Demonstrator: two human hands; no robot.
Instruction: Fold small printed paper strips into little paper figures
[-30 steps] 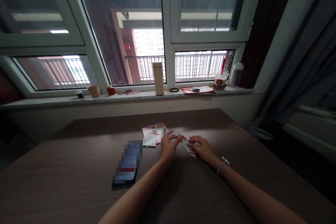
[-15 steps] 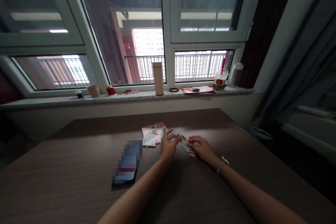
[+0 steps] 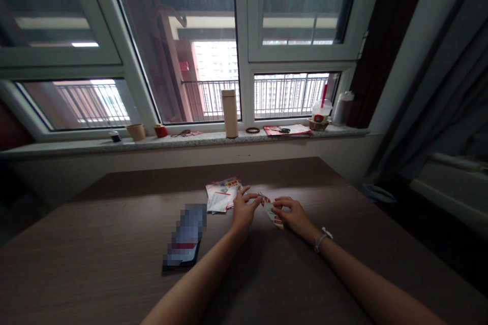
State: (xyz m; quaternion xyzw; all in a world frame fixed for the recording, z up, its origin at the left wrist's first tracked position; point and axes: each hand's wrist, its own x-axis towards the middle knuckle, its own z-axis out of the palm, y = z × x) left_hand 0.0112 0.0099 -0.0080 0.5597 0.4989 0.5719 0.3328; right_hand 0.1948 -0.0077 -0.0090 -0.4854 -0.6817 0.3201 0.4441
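A folded piece of printed paper (image 3: 272, 214), pale with red marks, is held between my two hands above the brown table (image 3: 114, 244). My left hand (image 3: 245, 209) pinches its upper left tip between thumb and forefinger, the other fingers spread. With thumb and fingers closed, my right hand (image 3: 293, 214) grips the paper's right side. A light bracelet (image 3: 323, 238) is on the right wrist. Just beyond the left hand lies a small pile of printed paper sheets (image 3: 219, 199), partly covered by that hand's fingers.
A phone (image 3: 185, 238), its screen blurred out, lies left of my left forearm. Along the windowsill (image 3: 183, 143) stand a paper cup (image 3: 136, 132), a beige flask (image 3: 229, 114), scissors (image 3: 282, 131) on red and white paper, a drink cup with a red straw (image 3: 321, 110) and a grey bottle (image 3: 342, 109).
My left hand has shifted very slightly left at the paper's tip. The right hand and the paper stay almost where they were.
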